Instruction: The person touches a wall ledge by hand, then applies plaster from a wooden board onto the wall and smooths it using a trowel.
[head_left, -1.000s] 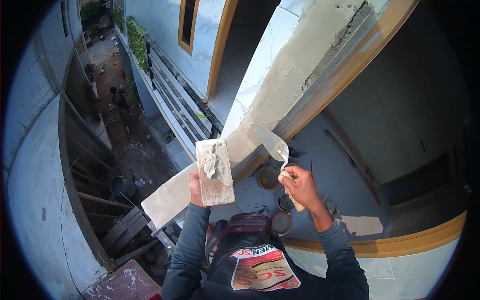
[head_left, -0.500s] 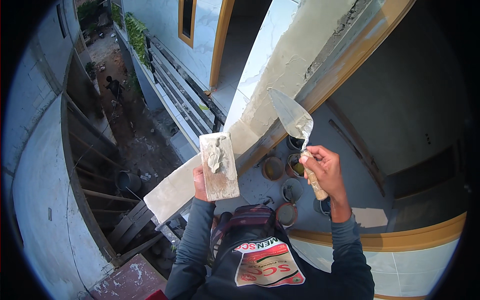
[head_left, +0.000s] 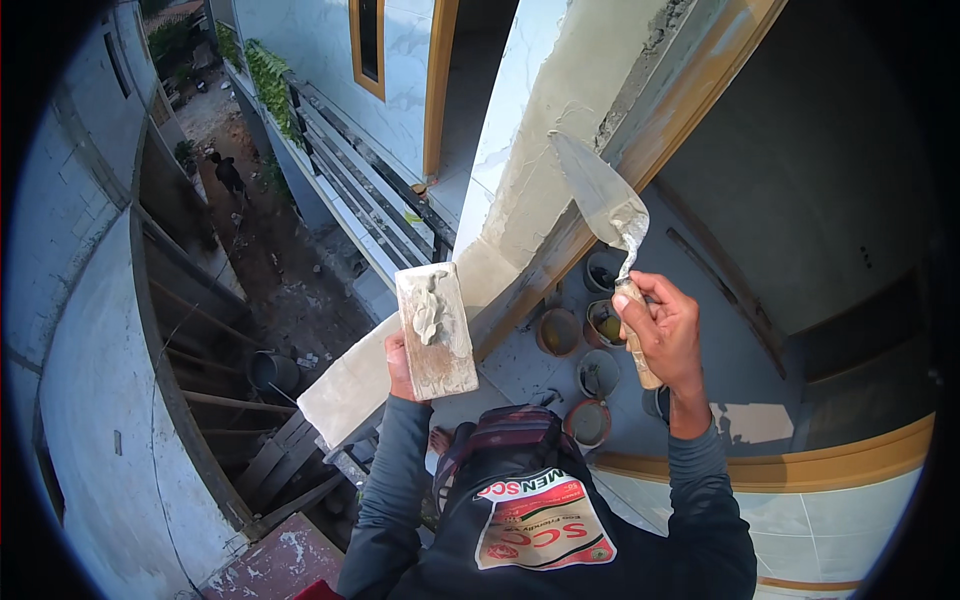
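My left hand [head_left: 398, 368] grips a rectangular plastering float [head_left: 445, 365] from beneath, its flat face turned up. A lump of wet grey mortar [head_left: 427, 312] sits on that face. My right hand [head_left: 663, 330] is closed round the wooden handle of a pointed trowel [head_left: 600, 190]. Mortar clings to the trowel's blade near the neck, and its tip lies over the plastered wall strip [head_left: 545, 130]; whether it touches I cannot tell. Fresh smears show on the strip beside the tip. Most of my left fingers are hidden behind the float.
Several buckets [head_left: 557, 331] stand on the tiled floor below, right of the wall. A yellow-brown frame [head_left: 690, 110] runs along the strip. Left are a slatted railing [head_left: 365, 170] and a deep alley, where a person [head_left: 228, 174] walks. A curved grey wall [head_left: 100, 400] borders it.
The trowel and my right hand have shifted slightly right, the blade tip moving up along the strip. My left hand keeps the float nearly still. The person in the alley has moved a little.
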